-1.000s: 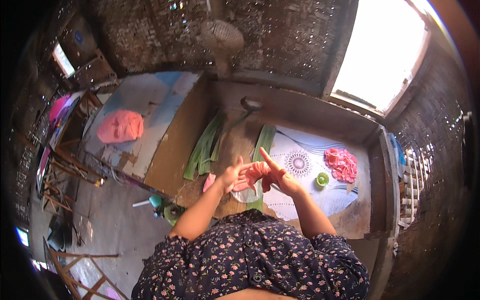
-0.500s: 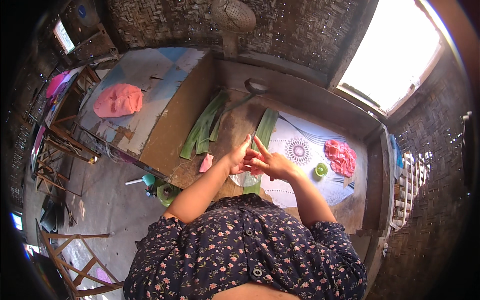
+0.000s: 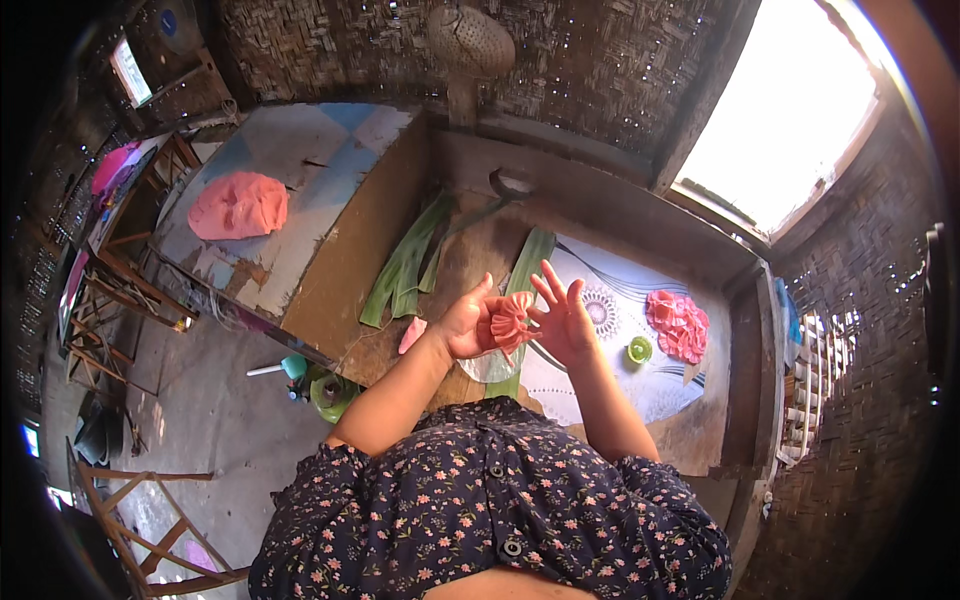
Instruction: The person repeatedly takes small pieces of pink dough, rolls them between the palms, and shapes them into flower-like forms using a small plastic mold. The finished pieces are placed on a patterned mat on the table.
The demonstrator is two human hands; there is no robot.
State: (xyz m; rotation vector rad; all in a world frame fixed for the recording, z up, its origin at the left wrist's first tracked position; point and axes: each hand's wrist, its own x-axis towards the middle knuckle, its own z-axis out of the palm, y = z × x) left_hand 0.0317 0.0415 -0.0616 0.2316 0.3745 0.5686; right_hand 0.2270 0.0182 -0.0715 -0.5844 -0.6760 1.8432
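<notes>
In my left hand (image 3: 466,325), palm up, a ridged piece of pink dough (image 3: 509,321) lies across the fingers, its folds fanning out. My right hand (image 3: 566,318) is just to the right of it with fingers spread; its fingertips come near the piece's right edge, and I cannot tell if they touch. Under the hands, a clear plastic sheet (image 3: 490,367) lies partly over a long green leaf strip (image 3: 530,270). A small lump of pink dough (image 3: 411,335) rests on the table left of my left wrist.
On the right, a white patterned sheet (image 3: 590,380) bears a small green cup (image 3: 639,349) and a heap of ridged pink pieces (image 3: 678,325). More leaf strips (image 3: 405,265) lie left. A large pink dough mass (image 3: 238,205) sits on the raised box (image 3: 330,200). Wooden boards edge the table.
My hands, earlier pressed together with fingers crossing over the pink dough, have come apart. The right hand has opened and moved right, leaving the ridged piece in view on my left fingers.
</notes>
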